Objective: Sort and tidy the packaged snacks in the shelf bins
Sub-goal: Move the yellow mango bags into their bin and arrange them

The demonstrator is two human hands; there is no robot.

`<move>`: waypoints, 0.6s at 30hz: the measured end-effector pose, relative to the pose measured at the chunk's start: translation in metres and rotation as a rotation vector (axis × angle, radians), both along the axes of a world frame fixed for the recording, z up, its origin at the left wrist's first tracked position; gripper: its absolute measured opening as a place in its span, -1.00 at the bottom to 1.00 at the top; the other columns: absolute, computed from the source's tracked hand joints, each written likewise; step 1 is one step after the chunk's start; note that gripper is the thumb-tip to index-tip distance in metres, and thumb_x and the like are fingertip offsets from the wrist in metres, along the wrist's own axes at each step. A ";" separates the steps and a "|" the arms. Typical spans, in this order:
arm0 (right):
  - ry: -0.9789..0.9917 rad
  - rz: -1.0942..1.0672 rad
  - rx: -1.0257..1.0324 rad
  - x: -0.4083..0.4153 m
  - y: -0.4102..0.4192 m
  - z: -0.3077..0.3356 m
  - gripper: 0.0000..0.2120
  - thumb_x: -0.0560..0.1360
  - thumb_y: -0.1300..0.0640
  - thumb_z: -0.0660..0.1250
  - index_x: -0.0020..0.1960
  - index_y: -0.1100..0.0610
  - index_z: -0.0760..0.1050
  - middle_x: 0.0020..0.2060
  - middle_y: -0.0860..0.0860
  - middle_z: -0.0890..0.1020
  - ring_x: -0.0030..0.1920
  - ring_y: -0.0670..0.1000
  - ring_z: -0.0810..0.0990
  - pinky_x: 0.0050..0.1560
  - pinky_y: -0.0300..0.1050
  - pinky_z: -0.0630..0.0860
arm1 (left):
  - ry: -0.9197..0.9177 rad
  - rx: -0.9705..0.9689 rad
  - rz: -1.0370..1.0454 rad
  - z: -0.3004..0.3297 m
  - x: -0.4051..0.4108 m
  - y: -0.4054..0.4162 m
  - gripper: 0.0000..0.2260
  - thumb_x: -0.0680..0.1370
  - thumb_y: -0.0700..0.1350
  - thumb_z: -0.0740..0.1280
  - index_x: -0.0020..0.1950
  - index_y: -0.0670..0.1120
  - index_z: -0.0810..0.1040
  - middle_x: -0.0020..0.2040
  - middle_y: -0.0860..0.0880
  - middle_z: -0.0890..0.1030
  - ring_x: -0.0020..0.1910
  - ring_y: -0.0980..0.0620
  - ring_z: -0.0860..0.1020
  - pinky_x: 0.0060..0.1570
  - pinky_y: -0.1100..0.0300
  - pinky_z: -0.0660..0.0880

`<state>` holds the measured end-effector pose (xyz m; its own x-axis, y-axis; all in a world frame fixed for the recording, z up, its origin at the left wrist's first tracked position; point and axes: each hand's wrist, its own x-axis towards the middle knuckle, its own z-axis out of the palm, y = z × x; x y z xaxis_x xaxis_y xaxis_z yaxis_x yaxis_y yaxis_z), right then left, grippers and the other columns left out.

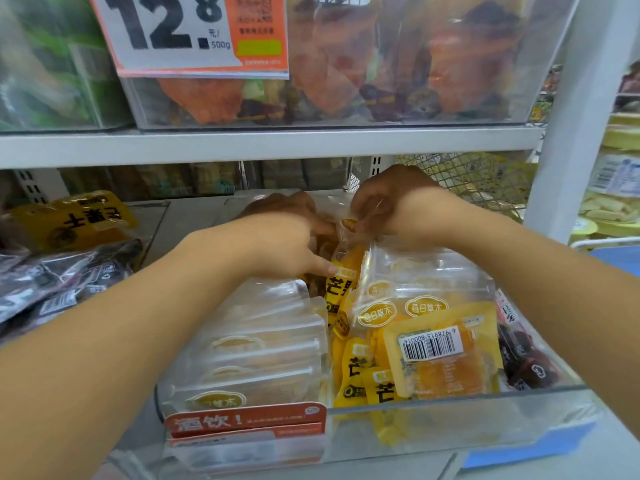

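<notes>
Pinching the clear top edge of an upright snack pouch (346, 233) at mid-frame, the right hand (391, 202) curls its fingers (363, 216) narrow around the seal, while the left hand (287, 237) rests loosely curved fingers on the yellow mango packets (341, 282) just beside it. Both reach into the clear shelf bin (450, 424) in the lower centre, where clear pouches (249, 344) stand filed at left and yellow packets lie jumbled at right, one barcode-up (440, 355). The step appears to be straightening the back row; next, the held pouch likely needs seating upright among its own kind.
</notes>
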<state>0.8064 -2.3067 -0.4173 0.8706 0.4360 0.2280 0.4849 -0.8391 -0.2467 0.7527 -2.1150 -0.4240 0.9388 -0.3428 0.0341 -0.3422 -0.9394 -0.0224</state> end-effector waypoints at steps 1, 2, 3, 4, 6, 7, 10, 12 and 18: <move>0.015 0.022 0.069 -0.005 -0.005 0.002 -0.85 0.50 0.11 0.46 0.07 -0.01 0.64 -0.13 -0.15 0.63 -0.08 -0.07 0.63 -0.11 -0.38 0.50 | -0.006 0.016 0.004 0.000 0.001 0.000 -0.62 0.49 0.35 0.31 0.28 0.33 0.52 0.35 0.03 0.38 0.31 -0.08 0.40 0.30 -0.01 0.39; 0.026 0.037 0.125 -0.011 -0.010 0.004 -0.83 0.53 0.06 0.43 0.12 -0.02 0.63 -0.08 -0.15 0.65 -0.03 -0.07 0.64 -0.02 -0.28 0.54 | -0.016 -0.008 0.004 0.000 0.002 0.001 -0.65 0.49 0.33 0.32 0.25 0.30 0.55 0.31 0.02 0.40 0.27 -0.08 0.42 0.28 -0.02 0.41; 0.023 0.051 0.151 -0.020 -0.015 0.006 -0.79 0.55 0.01 0.39 0.17 -0.02 0.61 -0.02 -0.14 0.66 0.02 -0.08 0.64 0.06 -0.19 0.56 | -0.027 -0.057 0.005 0.000 0.003 0.001 -0.68 0.48 0.30 0.36 0.19 0.27 0.58 0.26 0.02 0.43 0.23 -0.07 0.44 0.25 -0.01 0.43; 0.012 0.066 0.143 -0.030 -0.019 0.008 -0.75 0.57 -0.04 0.35 0.21 -0.03 0.59 0.03 -0.12 0.66 0.06 -0.08 0.63 0.11 -0.11 0.57 | -0.043 -0.117 0.002 -0.001 0.003 0.001 -0.72 0.47 0.26 0.41 0.13 0.23 0.60 0.21 0.03 0.44 0.18 -0.05 0.46 0.23 -0.01 0.46; 0.033 0.130 0.106 -0.050 -0.027 0.010 -0.68 0.57 -0.16 0.29 0.23 -0.04 0.59 0.04 -0.11 0.65 0.05 -0.10 0.62 0.10 -0.03 0.57 | -0.060 -0.231 0.015 0.001 -0.001 0.000 -0.71 0.43 0.18 0.49 0.09 0.15 0.57 0.16 0.03 0.48 0.11 -0.01 0.48 0.17 0.03 0.49; 0.078 0.156 0.069 -0.060 -0.030 0.009 -0.62 0.57 -0.24 0.25 0.23 -0.04 0.59 0.04 -0.12 0.64 0.04 -0.12 0.60 0.11 -0.02 0.55 | -0.057 -0.283 0.024 0.004 -0.004 0.000 -0.69 0.44 0.17 0.49 0.09 0.11 0.54 0.15 0.02 0.51 0.09 -0.01 0.50 0.14 0.04 0.49; 0.179 0.153 -0.168 -0.083 -0.034 0.004 -0.32 0.40 -0.42 0.28 0.41 -0.08 0.44 0.24 -0.13 0.54 0.20 -0.12 0.51 0.26 -0.14 0.44 | -0.052 -0.308 -0.036 0.016 -0.015 -0.004 -0.66 0.47 0.19 0.44 0.15 0.08 0.53 0.19 0.01 0.57 0.14 -0.01 0.53 0.16 0.05 0.48; 0.102 0.131 -0.223 -0.087 -0.036 0.006 -0.17 0.31 -0.32 0.48 0.47 -0.05 0.34 0.20 -0.14 0.51 0.14 -0.13 0.48 0.16 -0.24 0.41 | -0.057 -0.215 -0.116 0.021 -0.026 -0.011 -0.52 0.47 0.20 0.42 0.33 0.04 0.51 0.31 0.01 0.55 0.27 -0.02 0.51 0.26 0.03 0.45; 0.217 0.167 -0.101 -0.090 -0.046 0.003 -0.74 0.34 -0.05 0.60 -0.05 0.01 0.67 -0.17 -0.05 0.67 -0.10 -0.01 0.62 0.02 0.07 0.55 | -0.207 -0.232 -0.124 0.025 -0.051 -0.025 -0.43 0.38 0.25 0.46 0.31 0.11 0.41 0.21 -0.01 0.47 0.19 -0.06 0.48 0.21 -0.07 0.46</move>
<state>0.7168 -2.3524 -0.4146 0.8085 0.5885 -0.0078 0.5633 -0.7776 -0.2796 0.7016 -2.1404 -0.3990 0.8555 -0.4147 0.3100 -0.4646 -0.8791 0.1064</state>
